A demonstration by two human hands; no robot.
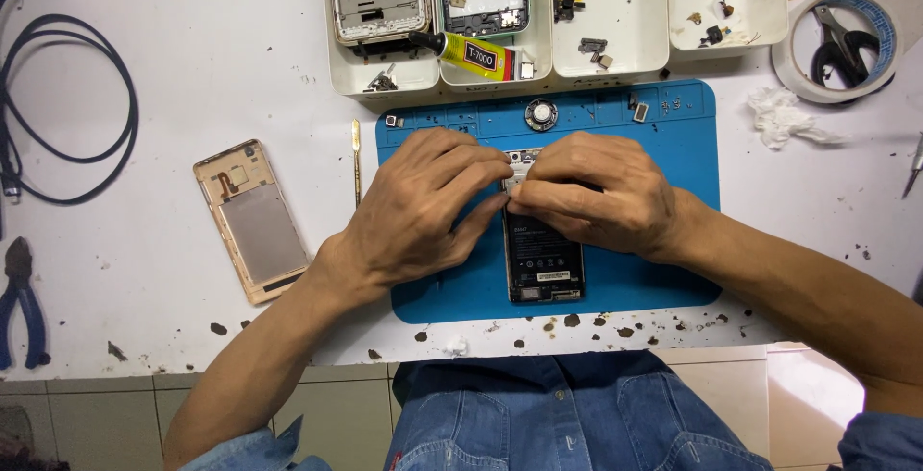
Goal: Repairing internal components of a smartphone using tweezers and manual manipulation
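Observation:
An opened phone (544, 261) with its dark battery showing lies lengthwise on a blue repair mat (673, 144). My left hand (418, 207) rests on the mat at the phone's left, fingertips pressed to its upper edge. Over the phone's top part lies my right hand (596, 192), fingers curled and pinching at the same spot, where a small pale part shows between the fingertips. Both hands cover the upper half of the phone.
A gold back cover (252, 221) lies left of the mat, a thin metal pry tool (356, 159) beside it. White trays (615, 43) behind hold phone frames, small parts and a glue tube (466, 53). Tape roll (838, 43), crumpled tissue (784, 115), black cable (67, 106), blue pliers (19, 303).

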